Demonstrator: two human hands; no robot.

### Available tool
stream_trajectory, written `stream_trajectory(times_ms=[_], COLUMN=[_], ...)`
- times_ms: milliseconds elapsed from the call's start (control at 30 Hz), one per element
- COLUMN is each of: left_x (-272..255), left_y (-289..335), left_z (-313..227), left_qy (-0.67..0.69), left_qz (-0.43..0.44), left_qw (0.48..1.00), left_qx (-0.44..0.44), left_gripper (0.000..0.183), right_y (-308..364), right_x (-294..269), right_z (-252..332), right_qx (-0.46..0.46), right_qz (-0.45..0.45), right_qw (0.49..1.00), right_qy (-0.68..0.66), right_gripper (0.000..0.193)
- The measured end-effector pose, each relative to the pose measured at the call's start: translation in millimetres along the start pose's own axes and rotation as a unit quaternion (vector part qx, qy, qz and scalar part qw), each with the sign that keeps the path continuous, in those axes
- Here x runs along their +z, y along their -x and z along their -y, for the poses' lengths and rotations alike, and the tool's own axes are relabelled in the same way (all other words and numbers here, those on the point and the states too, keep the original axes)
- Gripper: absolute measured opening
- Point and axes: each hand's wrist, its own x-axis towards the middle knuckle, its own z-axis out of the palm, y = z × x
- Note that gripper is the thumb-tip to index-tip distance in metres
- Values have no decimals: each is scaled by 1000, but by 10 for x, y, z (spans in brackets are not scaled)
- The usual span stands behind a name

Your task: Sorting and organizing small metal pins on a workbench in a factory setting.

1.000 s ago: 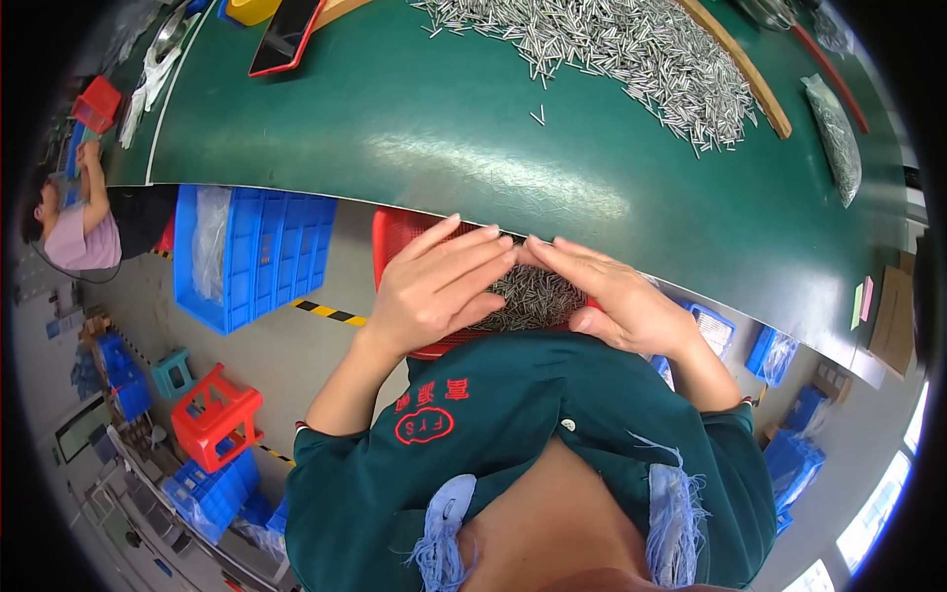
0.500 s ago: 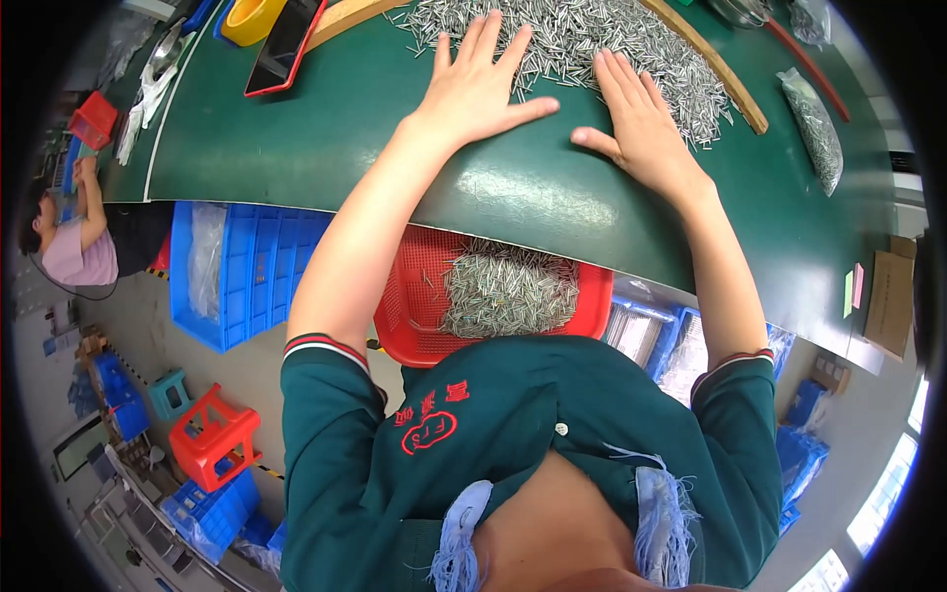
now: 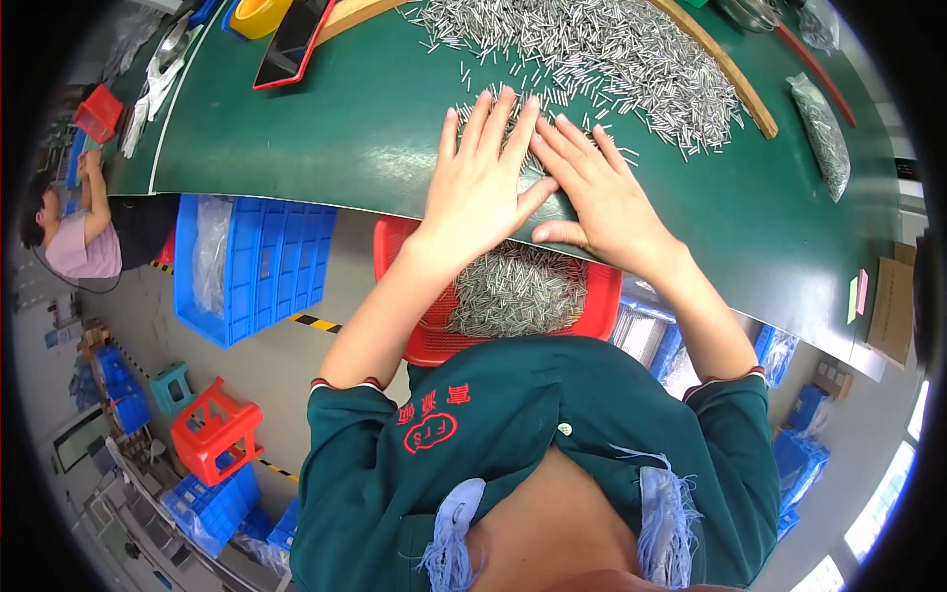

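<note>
My left hand (image 3: 483, 183) and my right hand (image 3: 597, 192) lie flat, side by side, fingers spread, on a small batch of thin metal pins at the near edge of the green table (image 3: 326, 128). Their thumbs nearly touch. A big heap of the same metal pins (image 3: 612, 59) covers the table just beyond my fingertips. Below the table edge, on my lap, a red basket (image 3: 444, 340) holds a mound of pins (image 3: 518, 291).
A wooden strip (image 3: 735, 74) borders the heap on the right, with a clear bag of pins (image 3: 824, 133) beyond it. A red-edged tablet (image 3: 291, 39) and yellow tape roll (image 3: 258, 15) lie far left. Blue crates (image 3: 252, 261), a red stool (image 3: 212, 429) and another person (image 3: 84, 237) are on the left.
My hands went from the red basket up to the pin heap, then drew back together toward the table's near edge, dragging pins with them.
</note>
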Motion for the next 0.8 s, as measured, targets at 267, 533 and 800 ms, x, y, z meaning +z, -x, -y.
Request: stream_trajectory(times_ms=[267, 533, 800], left_x=[-111, -166, -96], left_y=[266, 3, -80], left_z=[-188, -30, 190], left_qy=[31, 51, -17], left_qz=[26, 107, 42], left_qw=[999, 987, 998], left_qx=[-33, 105, 37], left_gripper=[77, 72, 102], right_y=[199, 527, 461], right_x=[-117, -140, -121], right_z=[181, 132, 287], right_qx=[3, 129, 100], right_qz=[19, 8, 57], right_qw=[997, 991, 992], right_qy=[-76, 26, 46], right_gripper=[96, 105, 108])
